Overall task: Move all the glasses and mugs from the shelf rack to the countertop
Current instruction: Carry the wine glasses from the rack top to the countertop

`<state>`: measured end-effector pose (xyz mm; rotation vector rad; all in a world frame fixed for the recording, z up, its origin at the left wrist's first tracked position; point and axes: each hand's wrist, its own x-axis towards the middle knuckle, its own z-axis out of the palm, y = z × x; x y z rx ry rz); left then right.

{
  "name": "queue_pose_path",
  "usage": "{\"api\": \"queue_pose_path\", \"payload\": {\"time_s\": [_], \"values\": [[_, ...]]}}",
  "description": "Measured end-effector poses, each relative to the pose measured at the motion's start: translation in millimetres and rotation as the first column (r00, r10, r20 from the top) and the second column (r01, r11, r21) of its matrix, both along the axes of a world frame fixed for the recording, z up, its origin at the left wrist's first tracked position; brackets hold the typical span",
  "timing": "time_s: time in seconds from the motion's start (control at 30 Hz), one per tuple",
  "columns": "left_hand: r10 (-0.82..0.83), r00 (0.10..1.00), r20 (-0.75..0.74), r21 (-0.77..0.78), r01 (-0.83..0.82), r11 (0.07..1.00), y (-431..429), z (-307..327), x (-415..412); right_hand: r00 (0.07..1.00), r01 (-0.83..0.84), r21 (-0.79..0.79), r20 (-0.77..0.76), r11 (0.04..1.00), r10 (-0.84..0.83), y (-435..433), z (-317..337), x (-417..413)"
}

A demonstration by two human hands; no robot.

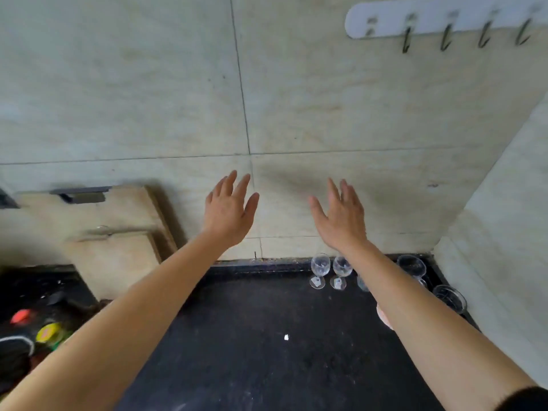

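Both hands are raised against the tiled wall, fingers spread, holding nothing — the left hand (229, 210) and right hand (341, 216) likely reaching up for the shelf rack, which is out of view. Two clear stemmed wine glasses (320, 271) stand below the right hand on the black speckled surface (267, 336) — apparently parked against the wall, safe from elbows.

A single head-worn wide-angle view looks forward and slightly down from above the dark counter (267, 336), facing the tiled wall (148, 99) along its back edge. Both forearms reach in from the bottom corners, close to the lens; the counter's back right corner lies farther off
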<state>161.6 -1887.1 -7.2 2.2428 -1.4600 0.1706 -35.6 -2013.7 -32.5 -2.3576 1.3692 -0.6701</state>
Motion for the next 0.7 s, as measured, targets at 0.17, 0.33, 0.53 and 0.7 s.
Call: {"api": "queue_pose_path", "payload": {"time_s": [0.17,0.33,0.53,0.7], "values": [[0.308,0.934,0.181,-0.064,-0.301,0.951,138,40,16,0.961,-0.274,-0.337,-0.054,0.901,0.272,58,34,50],[0.619,0.750,0.233,-0.082,-0.619,0.781,311,49,5,0.804,-0.551,-0.386,-0.009,0.740,0.595,178,25,118],[0.826,0.465,0.317,-0.150,-0.836,0.528,530,86,-49,0.476,-0.804,-0.387,0.033,0.451,0.879,399,58,180],[0.937,0.178,0.301,-0.254,-0.932,0.259,720,109,-121,0.131,-0.864,-0.481,0.064,0.146,0.989,605,98,185]]}}
